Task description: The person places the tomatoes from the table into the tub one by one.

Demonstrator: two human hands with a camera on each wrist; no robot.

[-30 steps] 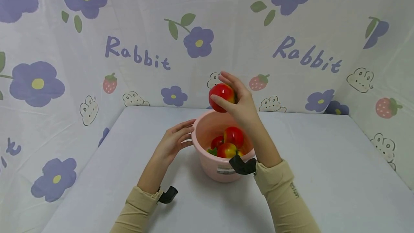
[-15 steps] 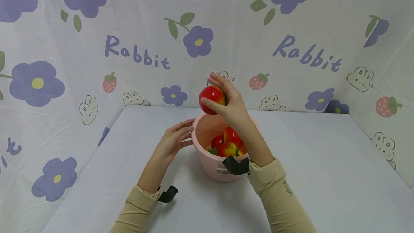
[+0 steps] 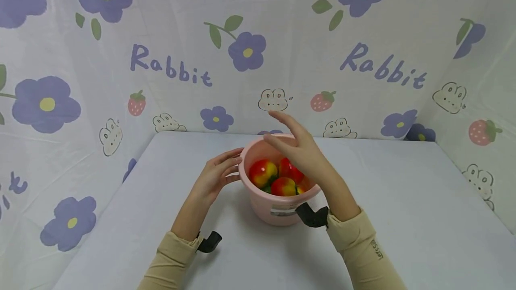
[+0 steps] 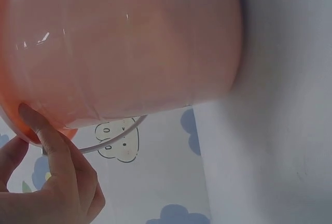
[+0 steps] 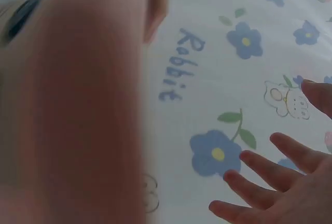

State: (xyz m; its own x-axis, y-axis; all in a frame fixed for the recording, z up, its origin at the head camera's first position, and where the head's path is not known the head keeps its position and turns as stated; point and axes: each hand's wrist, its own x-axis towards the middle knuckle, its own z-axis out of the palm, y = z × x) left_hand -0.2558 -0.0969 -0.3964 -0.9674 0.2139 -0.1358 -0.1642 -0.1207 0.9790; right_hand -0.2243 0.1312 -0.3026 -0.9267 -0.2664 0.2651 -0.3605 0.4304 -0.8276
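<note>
A pink bucket (image 3: pixel 264 205) stands upright on the white table and holds several glossy red-and-yellow toy fruits that look like apples. One apple (image 3: pixel 263 172) lies at the left inside it, another apple (image 3: pixel 283 186) at the front, and a redder apple (image 3: pixel 290 171) is partly behind my right hand. My left hand (image 3: pixel 215 173) holds the bucket's left rim; the left wrist view shows its fingertips on the rim and just beneath it. Over the bucket's right side my right hand (image 3: pixel 302 153) hovers with fingers spread, holding nothing.
The white tabletop (image 3: pixel 403 218) stretches out on both sides of the bucket. A printed cloth (image 3: pixel 181 26) with flowers and rabbits hangs behind and at the sides. A thin pale handle (image 4: pixel 111 142) curves beside the bucket.
My right hand has moved left over the bucket and let go of an apple, which now lies inside at the left. That hand has drawn back right. My left hand has stayed put.
</note>
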